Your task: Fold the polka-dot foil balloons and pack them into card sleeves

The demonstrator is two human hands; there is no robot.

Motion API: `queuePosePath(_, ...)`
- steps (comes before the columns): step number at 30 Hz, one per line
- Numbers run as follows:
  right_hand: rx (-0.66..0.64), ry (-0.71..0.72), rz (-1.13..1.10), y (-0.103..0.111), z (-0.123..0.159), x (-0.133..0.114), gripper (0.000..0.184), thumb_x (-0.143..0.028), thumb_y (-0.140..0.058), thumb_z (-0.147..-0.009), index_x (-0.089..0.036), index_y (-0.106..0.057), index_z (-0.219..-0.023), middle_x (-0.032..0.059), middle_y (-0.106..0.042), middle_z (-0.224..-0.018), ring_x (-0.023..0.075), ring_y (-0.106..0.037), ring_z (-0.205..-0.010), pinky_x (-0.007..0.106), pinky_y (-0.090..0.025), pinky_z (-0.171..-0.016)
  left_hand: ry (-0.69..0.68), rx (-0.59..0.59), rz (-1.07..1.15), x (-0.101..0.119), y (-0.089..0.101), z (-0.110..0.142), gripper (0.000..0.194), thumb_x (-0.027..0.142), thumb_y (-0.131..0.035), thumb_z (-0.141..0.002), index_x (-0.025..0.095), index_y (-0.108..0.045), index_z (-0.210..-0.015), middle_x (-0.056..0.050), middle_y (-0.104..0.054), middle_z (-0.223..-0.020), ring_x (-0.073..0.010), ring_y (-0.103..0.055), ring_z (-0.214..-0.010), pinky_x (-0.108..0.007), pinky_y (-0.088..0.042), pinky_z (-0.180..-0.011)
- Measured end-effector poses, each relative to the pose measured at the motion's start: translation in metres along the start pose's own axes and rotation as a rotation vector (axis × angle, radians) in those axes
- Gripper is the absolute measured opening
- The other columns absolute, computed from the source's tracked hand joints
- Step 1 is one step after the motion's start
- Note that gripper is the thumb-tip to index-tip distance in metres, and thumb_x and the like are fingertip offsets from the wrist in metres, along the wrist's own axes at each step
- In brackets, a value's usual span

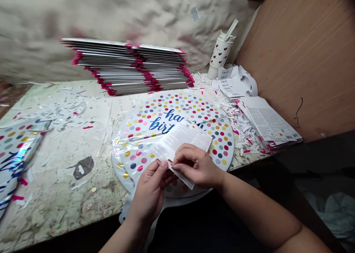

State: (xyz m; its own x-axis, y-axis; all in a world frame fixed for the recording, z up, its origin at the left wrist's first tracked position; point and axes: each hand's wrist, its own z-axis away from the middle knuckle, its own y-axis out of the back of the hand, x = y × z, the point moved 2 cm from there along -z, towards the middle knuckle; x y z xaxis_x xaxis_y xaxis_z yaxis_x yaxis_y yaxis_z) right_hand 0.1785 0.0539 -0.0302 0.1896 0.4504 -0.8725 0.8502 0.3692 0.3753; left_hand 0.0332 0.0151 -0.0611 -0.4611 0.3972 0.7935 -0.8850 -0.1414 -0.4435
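Note:
My left hand [149, 194] and my right hand [196, 166] both pinch a white printed paper label [180, 140] just above a round foil balloon [177, 105]. The balloon has multicoloured polka dots and blue "happy birthday" lettering, partly hidden by the label. Its plastic-wrapped edge and a second white round layer show beneath it. A narrow strip of the label bends downward between my hands, with my fingers gripping its lower part. The balloon lies flat on a worn, stained tabletop [61, 164].
A tall stack of flat silver-and-pink foil packs [130, 66] stands at the back. Printed sheets [267, 121], white paper scraps [235, 120] and a heart-patterned cup with straw [220, 55] lie to the right. Another foil balloon [16, 153] lies at the left, beside a wooden panel [294, 57].

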Motion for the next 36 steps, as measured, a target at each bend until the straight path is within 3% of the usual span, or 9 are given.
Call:
queuePosePath(4,-0.284,-0.120,0.102,0.035,0.005,0.002,0.028,-0.033,-0.049,-0.088,-0.016,-0.053,-0.066,0.0004,-0.056,-0.066,0.0113,-0.055,-0.062,0.024,-0.047,-0.062,-0.217,0.087,-0.328,0.021,0.008,-0.003,0.020,0.030,-0.061,-0.077,0.021,-0.043,-0.080,0.006,-0.055,-0.066,-0.0098,-0.057,-0.059,-0.020,-0.045,-0.052)
queuePosePath(9,0.386,0.009,0.678,0.092,0.005,-0.019,0.034,-0.043,-0.068,-0.072,-0.017,-0.061,-0.092,0.0116,-0.060,-0.102,0.0280,-0.053,-0.102,0.043,-0.043,-0.088,-0.815,-0.089,-1.098,0.075,-0.008,0.013,0.031,0.014,-0.059,-0.077,0.028,-0.053,-0.103,0.002,-0.065,-0.086,-0.0139,-0.064,-0.076,-0.024,-0.049,-0.066)
queuePosePath(13,0.184,0.043,0.156,0.087,-0.015,-0.017,0.016,-0.033,-0.058,-0.082,-0.021,-0.063,-0.092,0.0056,-0.065,-0.094,0.0227,-0.060,-0.092,0.037,-0.050,-0.079,-1.091,-0.105,-1.002,0.103,-0.031,0.015,0.040,0.014,-0.061,-0.076,0.030,-0.054,-0.111,0.000,-0.067,-0.099,-0.0181,-0.064,-0.090,-0.031,-0.050,-0.080)
queuePosePath(18,0.508,-0.026,-0.322,0.074,-0.038,0.015,0.030,-0.042,-0.056,-0.082,-0.022,-0.058,-0.104,0.0076,-0.066,-0.100,0.0237,-0.062,-0.096,0.041,-0.051,-0.083,-0.986,-0.081,-0.998,0.119,-0.033,-0.013,0.019,0.020,-0.054,-0.082,0.022,-0.060,-0.101,-0.002,-0.069,-0.095,-0.0184,-0.065,-0.086,-0.027,-0.053,-0.075)
queuePosePath(23,0.516,-0.152,-0.316,0.084,-0.028,0.041,0.044,-0.037,-0.061,-0.080,-0.024,-0.049,-0.120,0.0087,-0.065,-0.106,0.0207,-0.062,-0.098,0.039,-0.050,-0.088,-1.571,0.644,-1.585,0.225,0.005,-0.069,0.037,0.017,-0.049,-0.082,0.021,-0.058,-0.117,-0.002,-0.063,-0.116,-0.0209,-0.058,-0.106,-0.036,-0.045,-0.090)
queuePosePath(27,0.433,-0.394,-0.123,0.089,0.001,0.062,0.036,-0.040,-0.059,-0.081,-0.020,-0.059,-0.111,0.0107,-0.066,-0.104,0.0225,-0.063,-0.097,0.039,-0.051,-0.087,-1.328,0.598,-1.869,0.317,0.034,-0.154,0.053,0.033,-0.019,-0.088,0.006,-0.060,-0.110,-0.004,-0.065,-0.105,-0.0249,-0.054,-0.109,-0.042,-0.042,-0.083)
queuePosePath(30,0.337,-0.459,0.091,0.085,0.020,0.064,0.029,-0.039,-0.055,-0.083,-0.021,-0.064,-0.104,0.0104,-0.065,-0.106,0.0239,-0.062,-0.098,0.039,-0.052,-0.086,-1.218,0.420,-1.941,0.340,0.033,-0.197,0.059,0.036,-0.019,-0.085,0.001,-0.063,-0.100,-0.003,-0.067,-0.094,-0.0237,-0.059,-0.098,-0.041,-0.044,-0.076)
queuePosePath(33,0.154,-0.351,0.338,0.070,0.034,0.054,0.023,-0.032,-0.050,-0.086,-0.024,-0.065,-0.100,0.0078,-0.067,-0.102,0.0213,-0.063,-0.096,0.035,-0.053,-0.084,-1.225,0.401,-1.924,0.326,0.011,-0.204,0.062,0.036,-0.017,-0.085,-0.007,-0.053,-0.110,-0.016,-0.056,-0.119,-0.0363,-0.041,-0.115,-0.055,-0.034,-0.083)
queuePosePath(36,-0.162,-0.069,0.537,0.041,0.047,0.043,0.026,-0.037,-0.054,-0.082,-0.026,-0.065,-0.104,0.0087,-0.066,-0.108,0.0238,-0.060,-0.102,0.037,-0.051,-0.087,-1.254,0.307,-1.900,0.268,-0.019,-0.179,0.062,0.033,-0.011,-0.086,-0.007,-0.044,-0.121,-0.018,-0.039,-0.134,-0.0370,-0.028,-0.124,-0.054,-0.026,-0.092)
